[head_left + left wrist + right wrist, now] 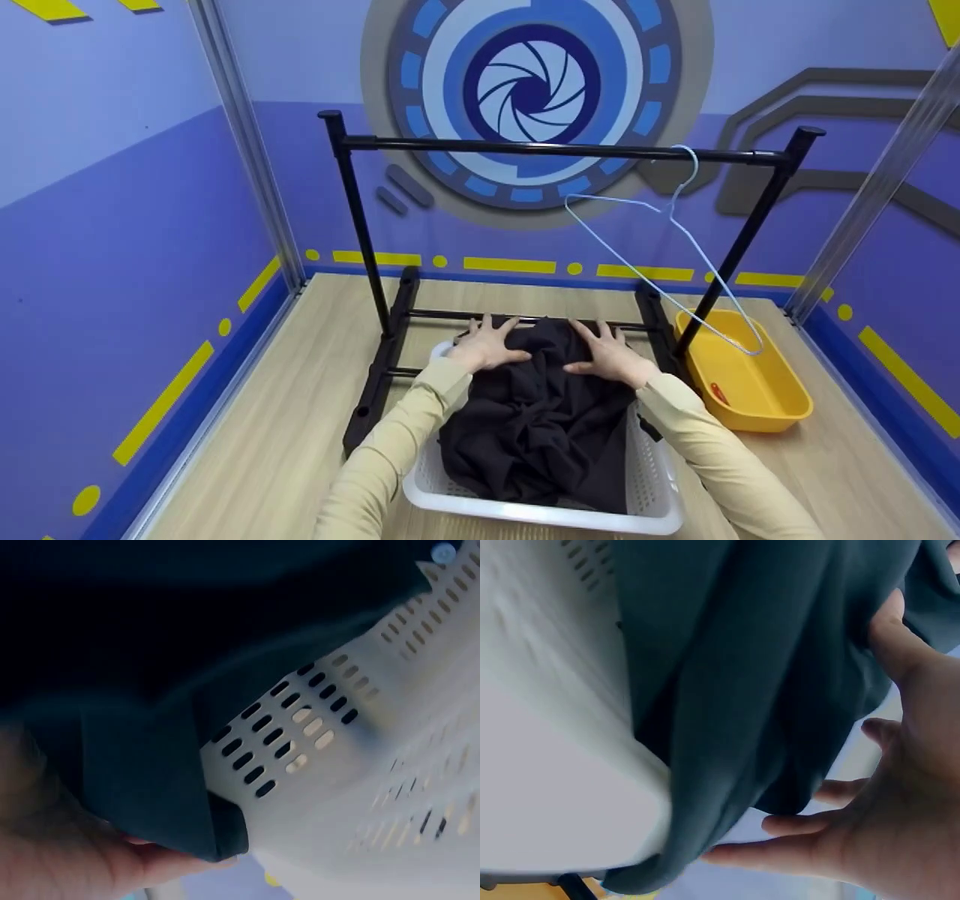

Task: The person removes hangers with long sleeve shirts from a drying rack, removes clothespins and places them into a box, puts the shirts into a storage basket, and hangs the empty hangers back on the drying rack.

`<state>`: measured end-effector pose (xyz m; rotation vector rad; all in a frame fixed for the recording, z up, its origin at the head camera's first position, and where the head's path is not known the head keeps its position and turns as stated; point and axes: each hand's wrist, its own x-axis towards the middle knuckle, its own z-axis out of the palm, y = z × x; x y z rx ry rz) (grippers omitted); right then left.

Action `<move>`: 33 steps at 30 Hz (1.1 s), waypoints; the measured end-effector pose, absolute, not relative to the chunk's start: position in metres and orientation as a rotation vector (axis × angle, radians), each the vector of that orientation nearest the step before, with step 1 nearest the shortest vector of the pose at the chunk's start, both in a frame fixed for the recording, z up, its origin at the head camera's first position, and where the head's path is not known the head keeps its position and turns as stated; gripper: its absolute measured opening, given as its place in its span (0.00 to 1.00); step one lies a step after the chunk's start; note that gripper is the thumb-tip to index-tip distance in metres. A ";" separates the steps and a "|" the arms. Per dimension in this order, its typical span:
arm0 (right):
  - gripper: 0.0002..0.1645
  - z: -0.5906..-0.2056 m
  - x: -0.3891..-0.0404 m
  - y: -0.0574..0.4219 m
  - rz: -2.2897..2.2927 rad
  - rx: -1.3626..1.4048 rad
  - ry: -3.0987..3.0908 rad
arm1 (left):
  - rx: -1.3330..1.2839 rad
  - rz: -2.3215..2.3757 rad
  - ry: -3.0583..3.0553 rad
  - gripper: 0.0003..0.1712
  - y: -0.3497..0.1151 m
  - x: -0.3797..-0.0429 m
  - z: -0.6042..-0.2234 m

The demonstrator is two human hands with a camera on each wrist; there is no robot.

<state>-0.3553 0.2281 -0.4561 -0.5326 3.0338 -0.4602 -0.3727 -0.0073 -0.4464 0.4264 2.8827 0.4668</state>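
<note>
A crumpled black garment (536, 420) lies heaped in a white perforated basket (544, 516), covering much of its far rim. My left hand (487, 346) rests on the garment's far left side with fingers spread. Up close, the left wrist view has a fold of the dark cloth (150, 772) lying against the fingers. On the far right side, my right hand (611, 356) touches the garment, its fingers fanned out. The right wrist view shows that thumb (900, 641) against the cloth (742, 675), which hangs over the basket's edge.
A black garment rack (525, 147) stands behind and around the basket on the wooden table (247, 442). From its bar hangs a light blue hanger (637, 268) on the right. Beyond my right arm is a yellow tray (757, 375) holding a small red item (719, 394).
</note>
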 end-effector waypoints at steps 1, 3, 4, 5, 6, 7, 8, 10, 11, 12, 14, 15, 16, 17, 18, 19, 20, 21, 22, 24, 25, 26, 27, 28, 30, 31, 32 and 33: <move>0.50 -0.458 -0.354 0.230 -0.461 -0.521 3.025 | 0.433 0.458 2.874 0.45 -0.005 -0.372 -0.447; 0.49 -0.460 -0.349 0.232 -0.455 -0.518 3.011 | 0.456 0.424 2.863 0.43 -0.001 -0.371 -0.450; 0.48 -0.461 -0.347 0.234 -0.445 -0.520 3.006 | 0.470 0.396 2.864 0.42 0.001 -0.370 -0.451; 0.48 -0.462 -0.345 0.235 -0.433 -0.521 3.000 | 0.486 0.366 2.866 0.40 0.003 -0.370 -0.452; 0.47 -0.462 -0.343 0.237 -0.417 -0.522 3.000 | 0.509 0.336 2.872 0.39 0.005 -0.369 -0.453; 0.46 -0.461 -0.341 0.239 -0.395 -0.528 3.003 | 0.532 0.306 2.877 0.37 0.008 -0.369 -0.453; 0.45 -0.461 -0.340 0.241 -0.371 -0.542 3.009 | 0.554 0.284 2.882 0.35 0.011 -0.369 -0.453; 0.43 -0.459 -0.337 0.245 -0.332 -0.562 3.016 | 0.595 0.234 2.898 0.32 0.017 -0.368 -0.453; 0.42 -0.458 -0.336 0.247 -0.318 -0.561 3.024 | 0.618 0.211 2.902 0.29 0.020 -0.368 -0.452; 0.41 -0.458 -0.335 0.249 -0.304 -0.561 3.034 | 0.645 0.195 2.906 0.26 0.022 -0.367 -0.451; 0.38 -0.458 -0.331 0.252 -0.287 -0.560 3.048 | 0.696 0.182 2.911 0.20 0.027 -0.364 -0.450; 0.37 -0.458 -0.329 0.254 -0.283 -0.553 3.052 | 0.732 0.169 2.917 0.17 0.029 -0.363 -0.450; 0.36 -0.459 -0.327 0.256 -0.276 -0.548 3.057 | 0.770 0.152 2.927 0.15 0.031 -0.362 -0.450; 0.35 -0.459 -0.326 0.257 -0.267 -0.558 3.067 | 0.810 0.135 2.940 0.14 0.033 -0.362 -0.450; 0.33 -0.459 -0.325 0.259 -0.251 -0.575 3.079 | 0.849 0.122 2.958 0.13 0.034 -0.361 -0.450; 0.31 -0.459 -0.323 0.260 -0.241 -0.590 3.093 | 0.890 0.107 2.977 0.13 0.035 -0.361 -0.451; 0.29 -0.459 -0.323 0.259 -0.228 -0.618 3.114 | 0.928 0.092 2.999 0.12 0.034 -0.361 -0.453; 0.26 -0.460 -0.323 0.258 -0.216 -0.645 3.140 | 0.960 0.080 3.016 0.12 0.032 -0.361 -0.454; 0.23 -0.460 -0.323 0.256 -0.214 -0.671 3.167 | 0.983 0.077 3.027 0.12 0.030 -0.361 -0.455; 0.17 -0.462 -0.323 0.250 -0.215 -0.706 3.213 | 1.020 0.099 3.042 0.12 0.022 -0.361 -0.458; 0.13 -0.463 -0.324 0.246 -0.220 -0.719 3.228 | 1.040 0.112 3.042 0.12 0.017 -0.362 -0.459; 0.09 -0.464 -0.326 0.241 -0.214 -0.735 3.239 | 1.055 0.128 3.043 0.12 0.011 -0.362 -0.460; 0.05 -0.465 -0.328 0.236 -0.208 -0.748 3.247 | 1.049 0.146 3.041 0.11 0.005 -0.362 -0.460; 0.02 -0.465 -0.331 0.231 -0.212 -0.759 3.247 | 1.038 0.154 3.045 0.11 -0.001 -0.363 -0.460; 0.04 -0.465 -0.339 0.221 -0.184 -0.797 3.260 | 1.014 0.178 3.058 0.10 -0.014 -0.364 -0.459; 0.07 -0.464 -0.343 0.216 -0.180 -0.817 3.270 | 1.002 0.192 3.067 0.10 -0.020 -0.364 -0.457; 0.07 -0.462 -0.347 0.211 -0.180 -0.827 3.279 | 0.986 0.212 3.076 0.10 -0.026 -0.365 -0.456; 0.09 -0.461 -0.350 0.207 -0.185 -0.836 3.289 | 0.970 0.233 3.083 0.10 -0.031 -0.365 -0.455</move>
